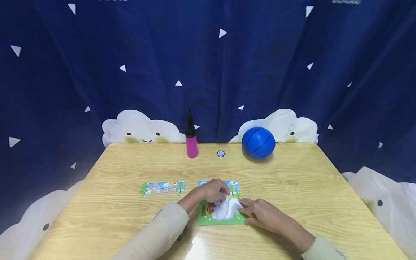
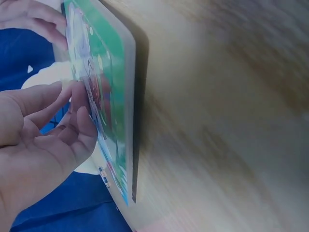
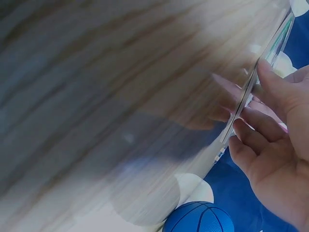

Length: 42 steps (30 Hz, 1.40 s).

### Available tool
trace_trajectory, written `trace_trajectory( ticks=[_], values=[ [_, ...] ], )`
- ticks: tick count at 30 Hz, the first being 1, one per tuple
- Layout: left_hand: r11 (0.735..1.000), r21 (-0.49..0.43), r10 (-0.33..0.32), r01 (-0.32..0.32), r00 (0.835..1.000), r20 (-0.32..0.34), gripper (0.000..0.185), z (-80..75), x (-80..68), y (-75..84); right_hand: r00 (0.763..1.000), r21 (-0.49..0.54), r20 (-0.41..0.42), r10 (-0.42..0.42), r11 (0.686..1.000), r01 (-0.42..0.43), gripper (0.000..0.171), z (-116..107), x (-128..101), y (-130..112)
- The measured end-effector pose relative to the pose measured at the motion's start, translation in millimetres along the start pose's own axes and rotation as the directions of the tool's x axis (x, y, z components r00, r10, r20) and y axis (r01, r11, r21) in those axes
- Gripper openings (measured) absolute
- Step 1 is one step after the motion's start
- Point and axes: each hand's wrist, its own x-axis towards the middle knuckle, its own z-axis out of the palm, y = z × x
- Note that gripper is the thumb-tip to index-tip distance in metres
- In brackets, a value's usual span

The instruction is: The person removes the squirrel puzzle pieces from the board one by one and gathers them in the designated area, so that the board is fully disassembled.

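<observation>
A jigsaw puzzle board (image 1: 222, 222) lies flat on the table in the head view, with a white animal and green grass pictured on it. My left hand (image 1: 212, 190) reaches over its upper part. In the left wrist view, thumb and forefinger of that hand (image 2: 48, 130) meet at the board's face, pinching a puzzle piece that they mostly hide. Along the board's right edge, my right hand (image 1: 261, 213) rests with spread, relaxed fingers. From the right wrist view, its thumb and fingertips (image 3: 265, 72) touch that edge. Loose puzzle pieces (image 1: 162, 187) lie left of the board.
At the back of the wooden table (image 1: 292, 177) stands a magenta hand pump (image 1: 191, 146) with a black nozzle. A blue-and-white poker chip (image 1: 221, 153) and a blue ball (image 1: 258, 142) are to its right. Behind hangs a dark blue curtain (image 1: 201, 54).
</observation>
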Motion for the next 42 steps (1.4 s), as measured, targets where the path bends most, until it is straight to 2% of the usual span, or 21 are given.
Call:
trace_trajectory(
  ticks=[7,13,24,28,33,42],
  values=[
    [0.999,0.036,-0.009,0.008,1.0,0.012,0.013,1.1,2.4,-0.6,1.0,0.007,0.001,0.008,1.0,-0.008,0.04,-1,1,0],
    [1.0,-0.014,-0.023,0.023,1.0,0.004,0.01,2.1,1.8,-0.4,0.999,0.018,0.026,0.033,0.999,-0.033,0.041,-1,2,0],
    [0.998,-0.056,0.004,-0.01,0.995,-0.103,0.004,4.2,1.1,4.5,0.999,-0.002,0.032,0.041,0.999,-0.041,0.042,-2,2,-1],
    [0.995,-0.099,-0.002,-0.011,0.992,-0.13,0.005,6.7,2.1,4.9,0.999,0.005,0.027,0.034,0.999,-0.034,0.042,-2,2,-1],
    [0.994,-0.107,0.021,-0.037,0.988,-0.15,0.009,7.8,4.2,5.2,0.999,0.01,0.027,0.032,0.999,-0.033,0.041,-2,2,-2],
    [0.99,-0.112,0.071,-0.09,0.984,-0.164,0.009,-6.5,-2.2,0.5,0.999,-0.016,0.029,0.026,1.0,-0.026,0.041,-2,2,-1]
  ],
)
